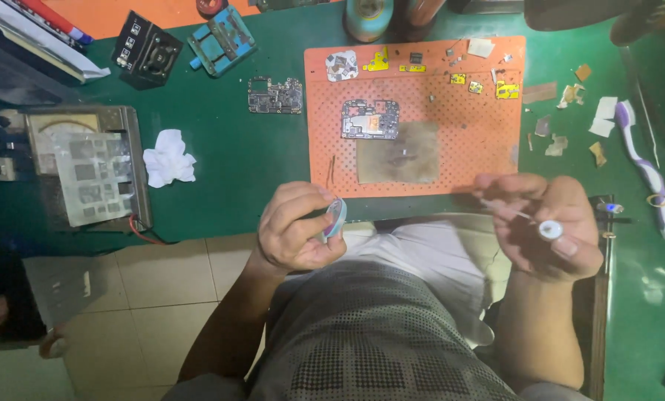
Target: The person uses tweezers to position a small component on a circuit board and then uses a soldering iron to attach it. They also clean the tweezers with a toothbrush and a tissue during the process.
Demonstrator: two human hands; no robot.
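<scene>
My left hand [297, 226] is closed around a small round spool [335, 217] with a light blue rim, held near the table's front edge. My right hand [546, 223] grips a thin metal tool [505, 209] and a small round white cap [550, 229] between its fingers. Both hands hover over my lap, just in front of the orange perforated work mat [466, 148]. On that mat lies a phone circuit board [370, 119] above a brownish scorched patch [398, 162].
A second circuit board [274, 96] and a crumpled white tissue [168, 158] lie on the green table. A metal tray with stencils [87, 167] sits at left, a blue clamp [222, 39] and black holder [145, 49] behind. A purple toothbrush [644, 167] lies at right.
</scene>
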